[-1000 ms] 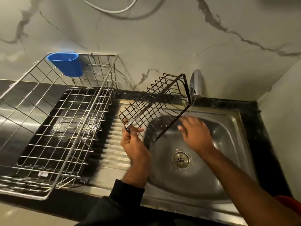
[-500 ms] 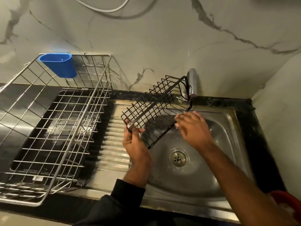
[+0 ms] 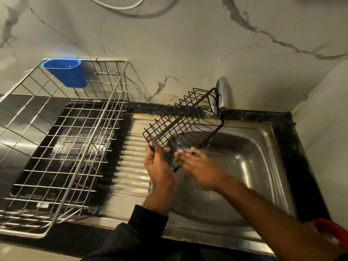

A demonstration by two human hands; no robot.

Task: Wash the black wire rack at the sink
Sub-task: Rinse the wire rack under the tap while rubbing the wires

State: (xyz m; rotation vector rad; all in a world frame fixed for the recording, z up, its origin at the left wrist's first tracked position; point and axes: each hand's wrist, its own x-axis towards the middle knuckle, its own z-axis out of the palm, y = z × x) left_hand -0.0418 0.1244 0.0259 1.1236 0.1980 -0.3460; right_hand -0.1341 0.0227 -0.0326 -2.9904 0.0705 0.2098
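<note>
The black wire rack [image 3: 185, 122] hangs tilted over the sink [image 3: 250, 162], its far end under the tap [image 3: 222, 93]. The left hand [image 3: 160, 166] grips the rack's near corner — fingers curled round the wire. The right hand [image 3: 199, 166], blurred, lies with fingers extended against the rack's lower edge.

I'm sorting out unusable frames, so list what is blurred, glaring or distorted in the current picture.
Head view: the right hand is smeared by motion blur, fingertips ghosted; the left hand and the black rack in its grip stay fairly sharp. Glare streaks the sink wall and the counter beside the silver drying basket. Wide-angle bending curves the basket's edges and the wall. Lighting is dim and warm.
</note>
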